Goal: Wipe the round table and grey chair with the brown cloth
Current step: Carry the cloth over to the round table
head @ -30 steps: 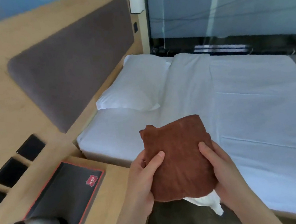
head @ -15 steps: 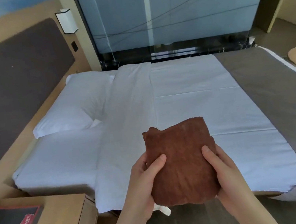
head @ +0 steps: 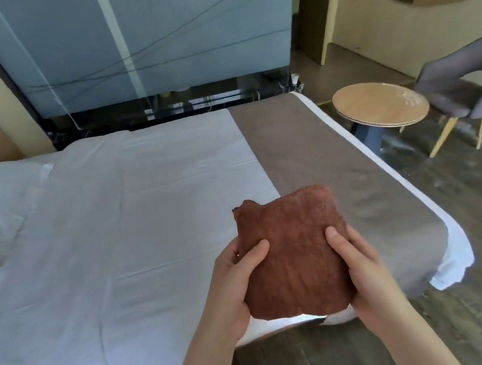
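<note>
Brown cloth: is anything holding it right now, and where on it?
Yes. Both hands hold the folded brown cloth: the left hand grips its left edge, the right hand its right edge, thumbs on top.

Both your forearms reach up from the bottom edge and draw close together in front of you. Your left hand [head: 234, 289] grips the left side of the brown cloth [head: 294, 255], thumb laid across its face and the fingers tucked behind it. Your right hand [head: 369, 275] holds the right side the same way, thumb on top pointing up, palm cupping the edge, so the two hands face each other at the same height.
</note>
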